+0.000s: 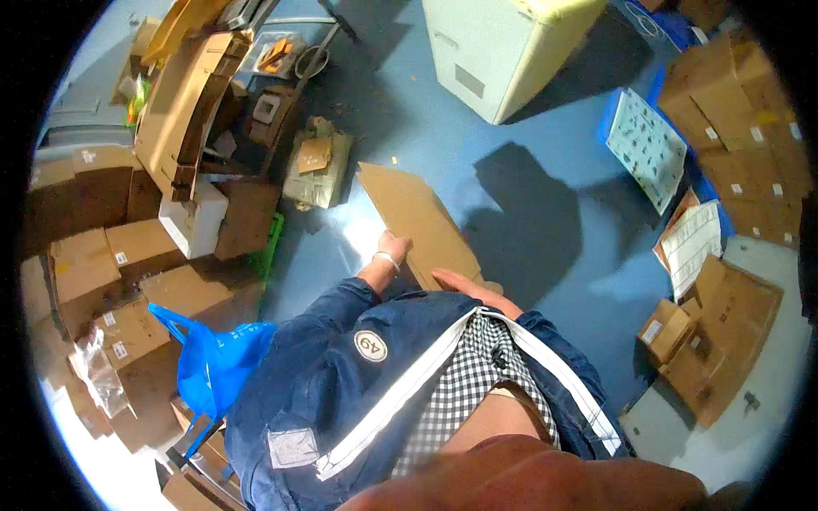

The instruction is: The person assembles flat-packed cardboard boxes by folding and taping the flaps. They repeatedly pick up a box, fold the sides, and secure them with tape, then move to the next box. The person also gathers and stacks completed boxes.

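The flat cardboard sheet (417, 221) lay tilted above the blue floor (545, 204), just above the centre of the view, its long axis running from 11 o'clock down to 5 o'clock. The left hand (394, 249) was closed on the sheet's left edge, fingers wrapped over the board, with a pale band at the wrist. The right hand (460, 283) lay against the sheet's lower end at 5 o'clock from the left hand; its palm rested flat on the board, and whether its fingers curled under the edge could not be told. Both forearms emerged from the sleeves of a dark blue jacket (341, 375) worn open over a black-and-white checked shirt (464, 375). At 9 o'clock from the hands stood a stack of brown cartons (94, 255), with a white box (194, 220) above them and a bright blue plastic bag (213, 358) at 7 o'clock. At 1 o'clock stood a pale cream cabinet (503, 51). At 3 o'clock lay further flattened cartons (724, 332) and printed white sheets (652, 149).
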Available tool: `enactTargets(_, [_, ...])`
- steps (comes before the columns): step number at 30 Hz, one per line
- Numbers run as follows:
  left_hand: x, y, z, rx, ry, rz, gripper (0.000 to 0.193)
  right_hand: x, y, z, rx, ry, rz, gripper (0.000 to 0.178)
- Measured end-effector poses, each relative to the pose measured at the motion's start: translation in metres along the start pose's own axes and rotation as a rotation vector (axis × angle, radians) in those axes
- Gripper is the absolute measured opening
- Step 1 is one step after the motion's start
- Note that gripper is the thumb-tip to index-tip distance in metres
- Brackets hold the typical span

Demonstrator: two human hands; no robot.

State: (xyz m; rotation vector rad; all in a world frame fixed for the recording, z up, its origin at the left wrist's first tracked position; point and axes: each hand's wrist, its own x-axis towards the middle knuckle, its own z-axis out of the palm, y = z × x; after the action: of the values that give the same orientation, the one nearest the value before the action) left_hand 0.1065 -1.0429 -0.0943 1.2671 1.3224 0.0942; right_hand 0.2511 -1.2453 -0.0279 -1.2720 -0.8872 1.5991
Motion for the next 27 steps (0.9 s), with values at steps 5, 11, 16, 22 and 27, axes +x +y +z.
enactTargets(5, [0.061, 0.101, -0.065, -0.438, 0.037, 0.024, 0.034, 0.101, -0.02, -0.047, -0.518, 0.1, -0.087, 0.081])
enactTargets(11, [0.103, 0.243, -0.151, -0.605, -0.007, 0.203, 0.03, 0.189, -0.165, -0.094, -0.841, 0.119, -0.21, 0.102])
enactTargets(16, [0.118, 0.329, -0.205, -0.687, -0.052, 0.344, 0.035, 0.242, -0.239, -0.141, -1.236, 0.462, -0.425, 0.085])
enactTargets(22, [0.125, 0.402, -0.26, -0.725, -0.035, 0.431, 0.035, 0.313, -0.307, -0.22, -1.228, 0.568, -0.681, 0.06])
enactTargets(27, [0.093, 0.46, -0.289, -0.652, 0.196, 0.578, 0.04, 0.404, -0.365, -0.251, -1.171, 0.565, -0.893, 0.047])
